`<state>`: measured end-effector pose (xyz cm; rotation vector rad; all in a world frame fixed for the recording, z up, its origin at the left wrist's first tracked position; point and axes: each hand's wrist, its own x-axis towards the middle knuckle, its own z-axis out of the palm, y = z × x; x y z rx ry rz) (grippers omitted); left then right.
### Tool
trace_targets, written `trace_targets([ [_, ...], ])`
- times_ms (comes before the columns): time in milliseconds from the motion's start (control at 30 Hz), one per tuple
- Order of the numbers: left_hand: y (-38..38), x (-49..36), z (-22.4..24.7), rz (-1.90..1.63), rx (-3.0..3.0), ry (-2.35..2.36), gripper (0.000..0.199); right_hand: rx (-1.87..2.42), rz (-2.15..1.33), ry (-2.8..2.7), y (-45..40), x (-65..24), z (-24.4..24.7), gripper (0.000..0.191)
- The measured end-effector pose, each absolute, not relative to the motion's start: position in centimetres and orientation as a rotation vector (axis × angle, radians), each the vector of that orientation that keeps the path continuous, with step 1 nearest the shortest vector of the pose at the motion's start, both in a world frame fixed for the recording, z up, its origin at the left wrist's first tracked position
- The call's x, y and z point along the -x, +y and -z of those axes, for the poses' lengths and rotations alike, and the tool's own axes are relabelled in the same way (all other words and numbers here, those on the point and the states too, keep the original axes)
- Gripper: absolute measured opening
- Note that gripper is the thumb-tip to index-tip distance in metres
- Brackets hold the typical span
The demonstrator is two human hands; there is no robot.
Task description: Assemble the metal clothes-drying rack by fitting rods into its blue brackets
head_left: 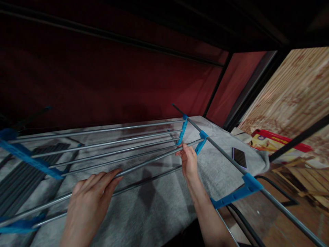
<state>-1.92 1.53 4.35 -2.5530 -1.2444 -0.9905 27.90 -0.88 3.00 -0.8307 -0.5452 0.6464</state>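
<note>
A grey metal rod (151, 160) slants across a half-built rack of tubes and blue plastic brackets. My left hand (91, 197) is closed over this rod at the lower left, knuckles up. Farther along, my right hand (189, 158) pinches the same rod from below, close to a blue bracket (203, 135) on the right side tube (221, 149). The rod's right end meets that bracket; whether it is seated inside, I cannot tell. Behind it, several parallel rods run between a left blue bracket (31, 158) and a back right blue bracket (183, 130).
Grey cloth (164, 206) covers the surface beneath the rack. Several loose dark tubes (23, 181) lie at the left. A phone (239, 157) rests on the cloth at right, near a red and yellow box (269, 141). Another blue bracket (239, 193) juts out at front right.
</note>
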Motion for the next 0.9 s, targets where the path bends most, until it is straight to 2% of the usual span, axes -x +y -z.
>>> trace_targets([
  [300,1.2,1.8,-5.3,0.925,2.57,-1.274,0.043,0.864,-0.656,-0.528,-1.1,-27.9,-3.2,0.028],
  [367,1.1,1.8,-5.7,0.927,2.564,-1.267,0.043,0.921,-0.62,-0.567,-1.4,-28.0,-3.0,0.034],
  [467,0.9,1.6,-6.1,0.907,2.557,-1.253,0.043,1.069,-0.37,-0.551,-2.2,-28.6,-2.7,0.043],
  [533,0.9,1.6,-6.3,0.869,2.557,-1.237,0.043,1.153,-0.105,-0.456,-2.9,-29.6,-2.6,0.034],
  [600,1.0,1.6,-6.4,0.825,2.547,-1.228,0.044,1.21,0.116,-0.365,-3.4,-30.9,-2.8,0.017],
  [633,1.1,1.7,-6.4,0.806,2.54,-1.224,0.044,1.235,0.181,-0.35,-3.5,-31.5,-2.9,0.017],
  [733,1.3,1.9,-6.6,0.764,2.528,-1.203,0.045,1.277,0.145,-0.462,-3.5,-33.3,-3.4,0.038],
  [900,1.6,2.4,-7.2,0.673,2.517,-1.14,0.044,1.19,-0.02,-0.609,-2.7,-34.2,-4.1,0.044],
])
